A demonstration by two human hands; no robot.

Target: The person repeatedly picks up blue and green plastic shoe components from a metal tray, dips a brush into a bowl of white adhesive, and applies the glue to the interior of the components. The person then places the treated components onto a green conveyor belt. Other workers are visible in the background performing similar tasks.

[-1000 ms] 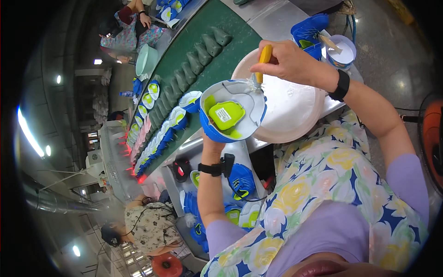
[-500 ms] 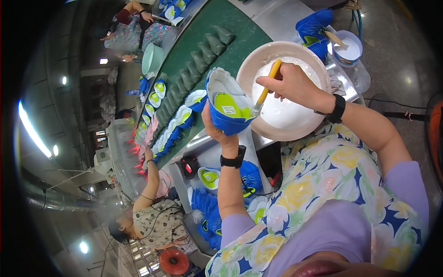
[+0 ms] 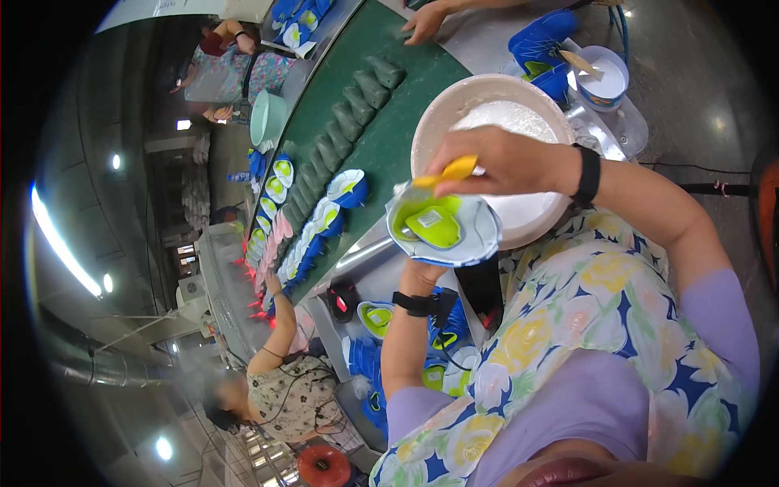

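A floral apron (image 3: pixel 552 316) fills the lower right of the frame. At the centre, the left hand (image 3: pixel 420 276) grasps a blue shoe upper (image 3: pixel 472 239) from beneath, its fingers mostly hidden; the upper's white lining and lime-green insole face the camera. Just above, the right hand (image 3: pixel 507 158) clasps a yellow-handled brush (image 3: pixel 460 168), its head at the upper's far edge; whether the bristles touch is unclear. Behind the right hand stands a pale pink basin (image 3: pixel 424 130) of white liquid. Below centre, more blue uppers (image 3: pixel 365 357) lie heaped. Toward the upper right is a white tub (image 3: pixel 602 101). Up the middle runs a green belt (image 3: pixel 442 61) bearing a row of dark grey forms (image 3: pixel 345 120), with a co-worker's hand (image 3: pixel 423 23) over its top end. Another co-worker (image 3: pixel 296 394) reaches toward the belt from the lower left.
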